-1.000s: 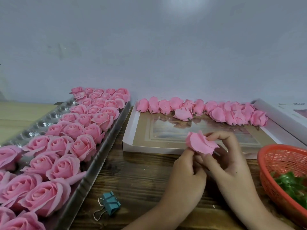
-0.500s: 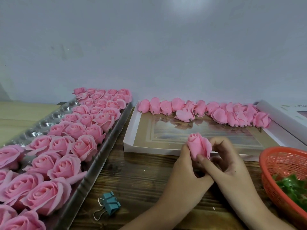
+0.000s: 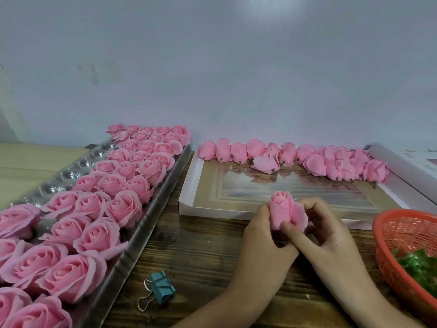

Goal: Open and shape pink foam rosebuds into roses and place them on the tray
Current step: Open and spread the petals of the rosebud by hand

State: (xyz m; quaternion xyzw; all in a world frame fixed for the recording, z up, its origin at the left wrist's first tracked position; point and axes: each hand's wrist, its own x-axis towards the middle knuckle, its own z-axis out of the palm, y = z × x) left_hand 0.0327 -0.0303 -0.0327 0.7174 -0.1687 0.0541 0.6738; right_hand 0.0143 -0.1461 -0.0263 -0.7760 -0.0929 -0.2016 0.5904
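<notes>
Above the table, both hands — left hand (image 3: 264,242), right hand (image 3: 331,240) — grip 1 rosebud (image 3: 285,210).

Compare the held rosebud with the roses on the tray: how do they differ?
The held rosebud is tall, mostly closed; the tray roses are wide, fully spread. The left hand and right hand grip the rosebud upright; the tray roses lie in rows on the tray. Both are pink.

Tray (image 3: 151,204) left, box (image 3: 189,185) behind, basket (image 3: 387,223) right, clip (image 3: 163,287) front.
</notes>
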